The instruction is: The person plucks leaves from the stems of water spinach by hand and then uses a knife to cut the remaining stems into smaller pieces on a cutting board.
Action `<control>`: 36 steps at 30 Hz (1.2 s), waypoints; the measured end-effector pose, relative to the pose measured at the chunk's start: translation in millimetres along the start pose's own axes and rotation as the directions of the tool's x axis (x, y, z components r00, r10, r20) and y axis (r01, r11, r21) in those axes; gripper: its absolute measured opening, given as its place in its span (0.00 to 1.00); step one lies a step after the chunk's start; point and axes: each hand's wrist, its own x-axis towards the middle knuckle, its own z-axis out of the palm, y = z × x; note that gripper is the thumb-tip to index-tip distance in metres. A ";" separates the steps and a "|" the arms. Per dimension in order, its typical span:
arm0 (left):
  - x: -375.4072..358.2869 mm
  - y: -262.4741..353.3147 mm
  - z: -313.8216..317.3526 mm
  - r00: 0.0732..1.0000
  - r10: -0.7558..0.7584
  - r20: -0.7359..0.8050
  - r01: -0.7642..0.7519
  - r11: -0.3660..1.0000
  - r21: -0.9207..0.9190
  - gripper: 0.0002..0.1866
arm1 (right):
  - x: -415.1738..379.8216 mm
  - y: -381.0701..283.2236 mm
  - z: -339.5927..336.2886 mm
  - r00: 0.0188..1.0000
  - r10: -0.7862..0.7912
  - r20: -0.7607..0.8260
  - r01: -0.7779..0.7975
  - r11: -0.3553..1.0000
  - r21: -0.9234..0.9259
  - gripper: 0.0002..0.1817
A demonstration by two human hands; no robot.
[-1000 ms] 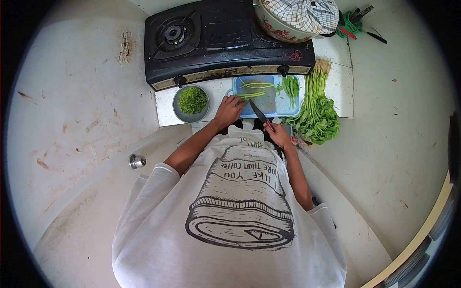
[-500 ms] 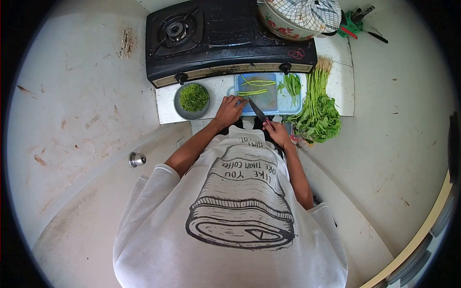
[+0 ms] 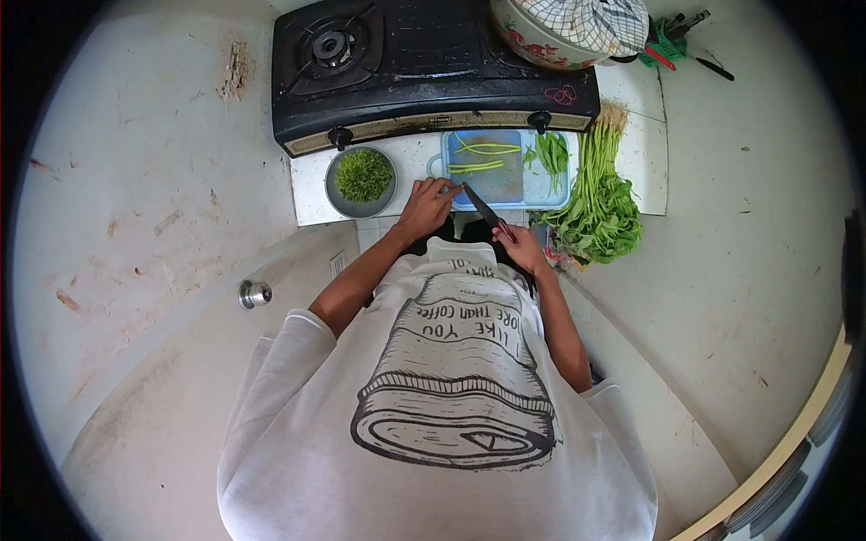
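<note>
My right hand (image 3: 519, 246) is wrapped round the handle of a knife (image 3: 484, 209), whose dark blade points up and left to the near edge of a blue cutting board (image 3: 492, 187). Near the blade's tip, at the board's left front corner, my left hand (image 3: 427, 206) has its fingers pressed together; what they hold, if anything, is too small to make out. Several green stems (image 3: 475, 167) lie across the board. On its right part rest some loose green leaves (image 3: 552, 153).
A grey bowl (image 3: 333, 196) of chopped greens (image 3: 363, 174) stands left of the board. Leafy greens (image 3: 606, 212) lie to the right. Behind are a black gas stove (image 3: 431, 68), a flowered pot (image 3: 541, 43) with a checked cloth, and a green holder (image 3: 666, 47) with utensils.
My left hand has shifted very slightly left, and the knife tip has moved a little up and left. The whole view has also shifted slightly.
</note>
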 end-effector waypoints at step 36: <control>77.3 228.6 92.7 0.899 0.411 0.153 -0.358 0.889 -0.287 0.26 | -200.3 105.3 -28.3 0.929 0.307 -0.205 0.001 0.554 0.833 0.24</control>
